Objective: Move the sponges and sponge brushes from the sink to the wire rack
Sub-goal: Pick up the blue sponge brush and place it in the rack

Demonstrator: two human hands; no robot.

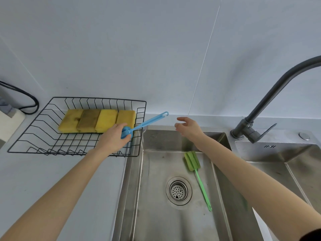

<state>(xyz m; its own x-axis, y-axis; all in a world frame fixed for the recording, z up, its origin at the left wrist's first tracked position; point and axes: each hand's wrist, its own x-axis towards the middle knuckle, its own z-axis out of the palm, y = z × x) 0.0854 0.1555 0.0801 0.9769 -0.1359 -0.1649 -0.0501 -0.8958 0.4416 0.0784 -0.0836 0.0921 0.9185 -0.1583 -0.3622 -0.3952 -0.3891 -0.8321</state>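
Observation:
My left hand (113, 136) grips the sponge head of a blue sponge brush (147, 121) over the right end of the black wire rack (34, 126). Its handle points up and right, past the rack's edge. Several yellow sponges (97, 120) lie side by side at the back of the rack. A green sponge brush (195, 168) lies in the steel sink (152, 197), right of the drain, its handle pointing toward me. My right hand (188, 126) hovers above the sink's back rim, fingers apart and empty.
A dark grey faucet (271, 100) arches at the right, beside a second basin (295, 164). The drain strainer (178, 190) sits mid-sink. A black cable (26, 96) and a white power strip (10, 122) lie left of the rack. A pale wall stands behind.

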